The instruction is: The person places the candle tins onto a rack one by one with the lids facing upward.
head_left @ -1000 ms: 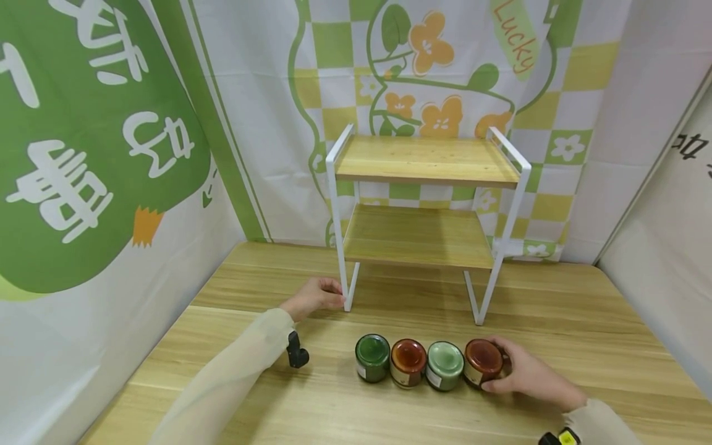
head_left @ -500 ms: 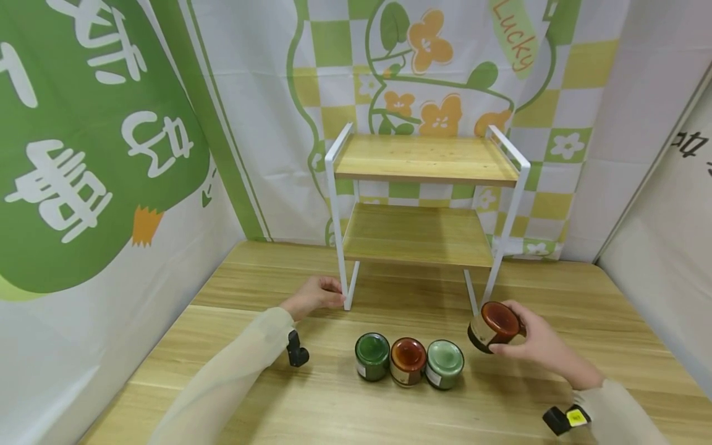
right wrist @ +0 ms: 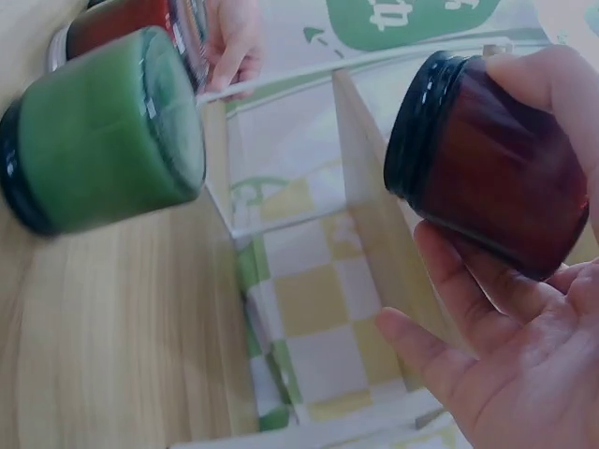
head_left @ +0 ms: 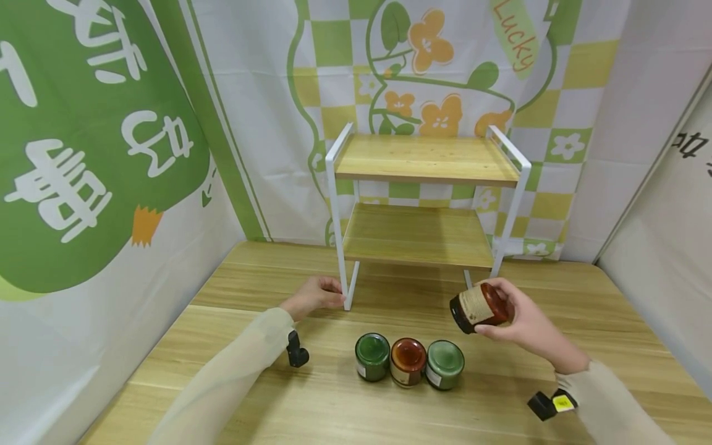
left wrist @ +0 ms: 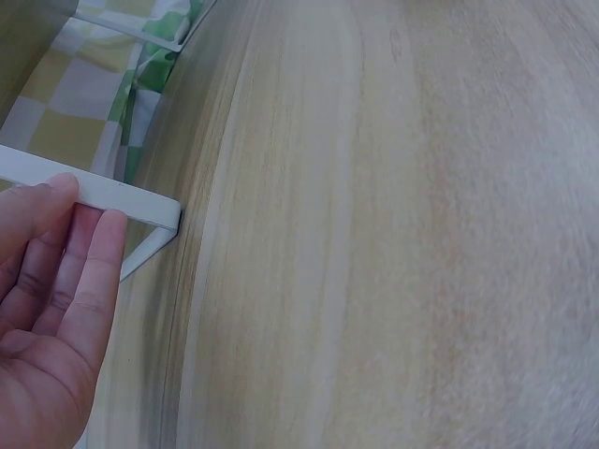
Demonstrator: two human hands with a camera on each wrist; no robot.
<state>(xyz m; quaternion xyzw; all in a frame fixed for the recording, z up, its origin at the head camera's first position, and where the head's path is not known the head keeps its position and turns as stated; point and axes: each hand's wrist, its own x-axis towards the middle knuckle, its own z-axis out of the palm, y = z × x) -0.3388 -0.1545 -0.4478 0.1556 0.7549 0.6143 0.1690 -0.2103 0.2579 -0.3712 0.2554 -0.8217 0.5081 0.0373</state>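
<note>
In the head view my right hand (head_left: 534, 327) grips a dark red-brown glass jar (head_left: 479, 307) with a beige label and black lid. The jar is tilted, raised above the table in front of the rack's right leg. In the right wrist view, thumb and fingers curl round this jar (right wrist: 501, 164). My left hand (head_left: 315, 298) pinches the white front-left leg of a two-tier rack (head_left: 425, 159) near its foot; the left wrist view shows the thumb against that leg (left wrist: 122, 198). A dark green jar (head_left: 372, 356), an amber jar (head_left: 408, 362) and a light green jar (head_left: 445, 364) stand lid-down in a row.
The rack has an upper and a lower wooden shelf (head_left: 419, 235) and stands at the back of the wooden table (head_left: 267, 395). Patterned cloth (head_left: 261, 123) hangs behind it and along the left. A pale wall (head_left: 662, 204) bounds the right side.
My right hand has lifted the red-brown jar from the right end of the row, up and towards the rack, and tipped it sideways. The left hand and the other jars have stayed put.
</note>
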